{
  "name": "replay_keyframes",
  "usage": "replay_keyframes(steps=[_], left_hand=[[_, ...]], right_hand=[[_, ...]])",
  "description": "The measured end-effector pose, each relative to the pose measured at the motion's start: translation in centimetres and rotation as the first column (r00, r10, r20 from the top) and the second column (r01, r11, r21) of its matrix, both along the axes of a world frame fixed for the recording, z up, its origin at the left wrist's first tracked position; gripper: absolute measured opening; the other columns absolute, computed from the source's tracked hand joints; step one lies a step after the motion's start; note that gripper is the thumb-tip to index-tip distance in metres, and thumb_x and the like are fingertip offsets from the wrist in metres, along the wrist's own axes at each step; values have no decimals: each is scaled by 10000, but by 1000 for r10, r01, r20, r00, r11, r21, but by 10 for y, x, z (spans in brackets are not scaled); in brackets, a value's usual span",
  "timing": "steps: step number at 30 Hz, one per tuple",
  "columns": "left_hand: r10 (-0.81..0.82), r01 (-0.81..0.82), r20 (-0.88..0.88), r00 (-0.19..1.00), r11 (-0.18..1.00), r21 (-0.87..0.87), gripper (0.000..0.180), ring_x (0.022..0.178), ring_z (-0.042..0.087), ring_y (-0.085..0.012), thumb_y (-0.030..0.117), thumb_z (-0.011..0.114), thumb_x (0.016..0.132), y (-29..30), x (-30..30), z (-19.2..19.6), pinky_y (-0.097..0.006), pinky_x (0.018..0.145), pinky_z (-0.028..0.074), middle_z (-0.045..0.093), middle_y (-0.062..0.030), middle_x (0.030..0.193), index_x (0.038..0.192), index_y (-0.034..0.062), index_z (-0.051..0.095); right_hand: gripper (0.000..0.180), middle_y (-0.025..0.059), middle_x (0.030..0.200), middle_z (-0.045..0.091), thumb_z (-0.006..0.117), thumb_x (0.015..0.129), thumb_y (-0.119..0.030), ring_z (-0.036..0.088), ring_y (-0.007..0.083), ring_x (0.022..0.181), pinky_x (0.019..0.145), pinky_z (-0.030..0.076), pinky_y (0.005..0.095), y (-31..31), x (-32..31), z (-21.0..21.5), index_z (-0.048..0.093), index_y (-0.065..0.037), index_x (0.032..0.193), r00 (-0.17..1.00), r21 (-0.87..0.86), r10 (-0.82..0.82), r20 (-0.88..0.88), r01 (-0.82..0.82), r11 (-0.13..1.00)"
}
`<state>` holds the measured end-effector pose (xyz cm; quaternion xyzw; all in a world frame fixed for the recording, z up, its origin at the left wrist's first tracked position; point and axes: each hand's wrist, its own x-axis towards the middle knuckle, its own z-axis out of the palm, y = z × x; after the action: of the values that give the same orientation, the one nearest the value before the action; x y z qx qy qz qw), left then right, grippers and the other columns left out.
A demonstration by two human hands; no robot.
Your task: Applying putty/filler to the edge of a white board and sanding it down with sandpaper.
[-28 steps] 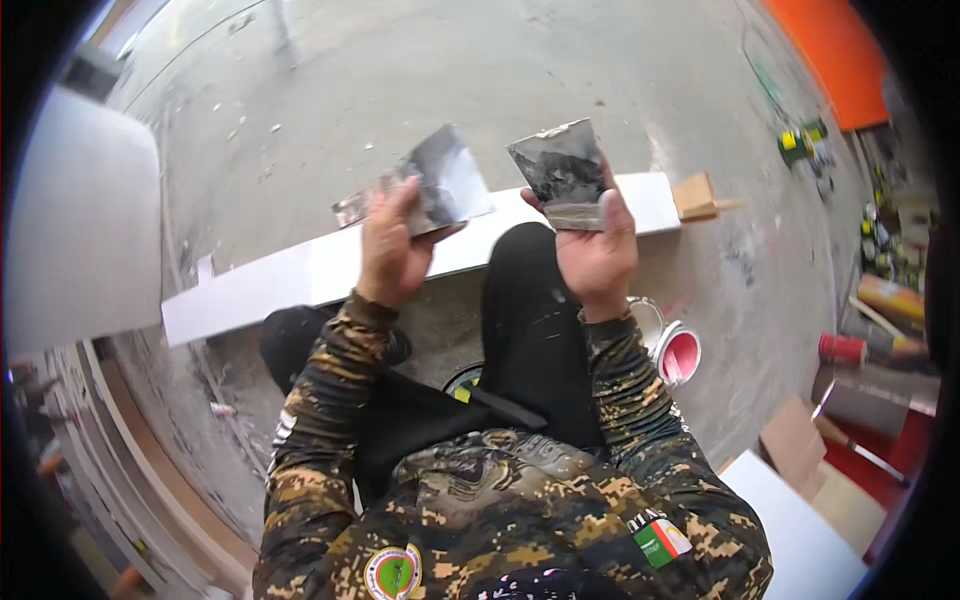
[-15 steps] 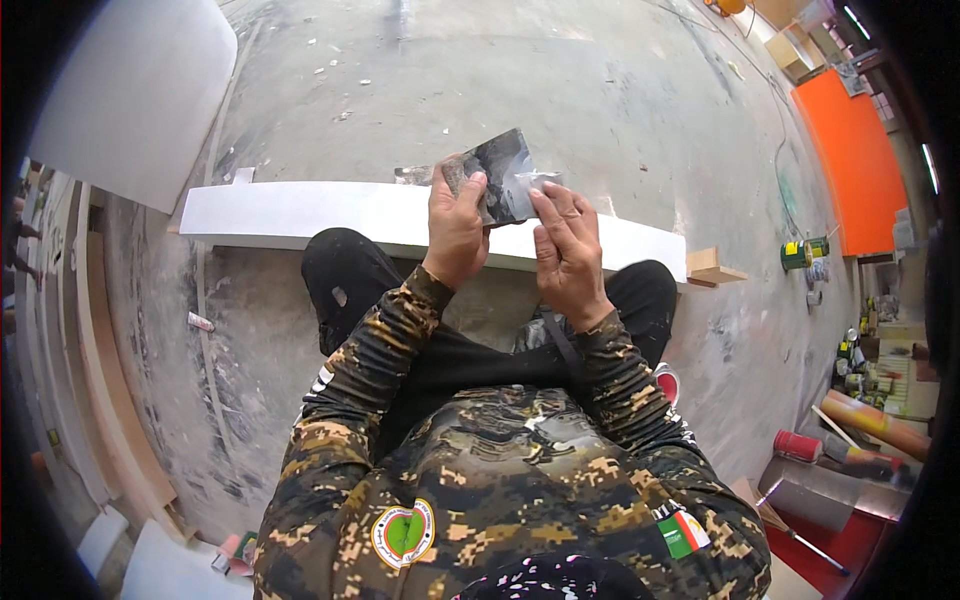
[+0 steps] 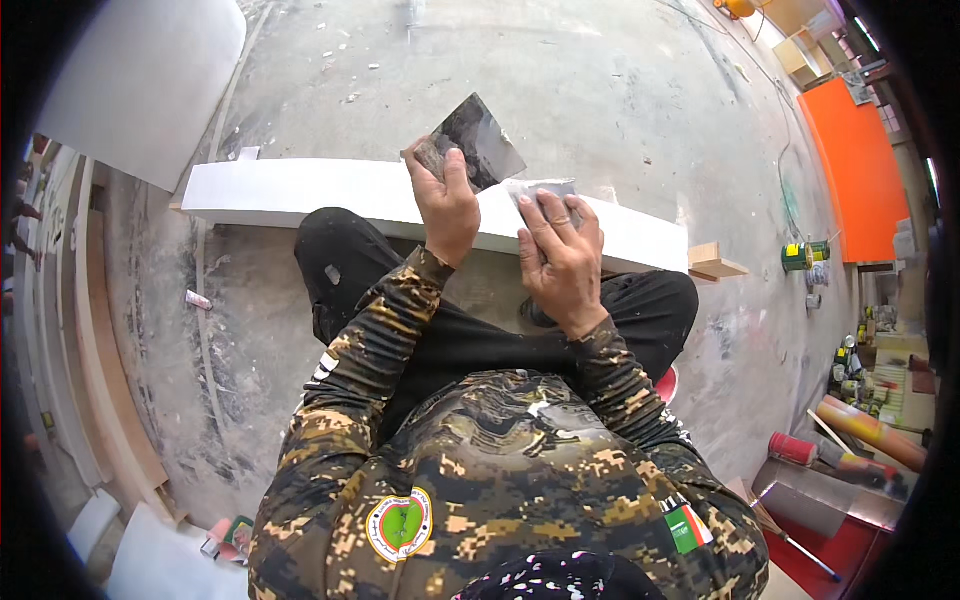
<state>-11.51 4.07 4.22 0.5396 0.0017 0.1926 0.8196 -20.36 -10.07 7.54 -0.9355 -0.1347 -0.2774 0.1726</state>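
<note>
A dark, smeared putty blade is held in the closed grip of the left hand, above the far edge of the long white board. A smaller grey blade is pressed flat onto the board by the right hand, fingers laid over it.

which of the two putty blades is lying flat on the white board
The blade under the right hand, pressed flat on the white board; the left hand holds its dark blade tilted up.
</note>
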Motion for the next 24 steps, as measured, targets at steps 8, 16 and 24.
replay_keyframes(steps=[8,16,24], left_hand=[[36,-54,65,997,954,295,234,795,580,-151,98,525,979,5,0,-3,-306,710,498,599,-98,912,1177,-14,472],[-168,108,106,980,900,423,221,638,542,-108,56,552,963,17,-4,-11,-292,564,455,590,-55,769,1168,10,482],[-258,253,-58,964,964,-85,234,924,542,-127,66,522,990,18,4,-32,-269,814,484,571,-72,1083,1209,-3,475]], right_hand=[[333,59,1219,671,677,868,-192,518,377,1144,956,379,467,16,5,-11,707,-120,1192,998,-31,-56,-33,55,998],[342,51,1193,677,671,869,-189,515,364,1121,931,395,468,9,24,-6,692,-127,1204,998,-19,-52,-34,52,998],[352,54,1212,666,671,857,-139,513,358,1156,972,403,468,2,35,10,684,-108,1207,997,30,31,67,-33,999]])
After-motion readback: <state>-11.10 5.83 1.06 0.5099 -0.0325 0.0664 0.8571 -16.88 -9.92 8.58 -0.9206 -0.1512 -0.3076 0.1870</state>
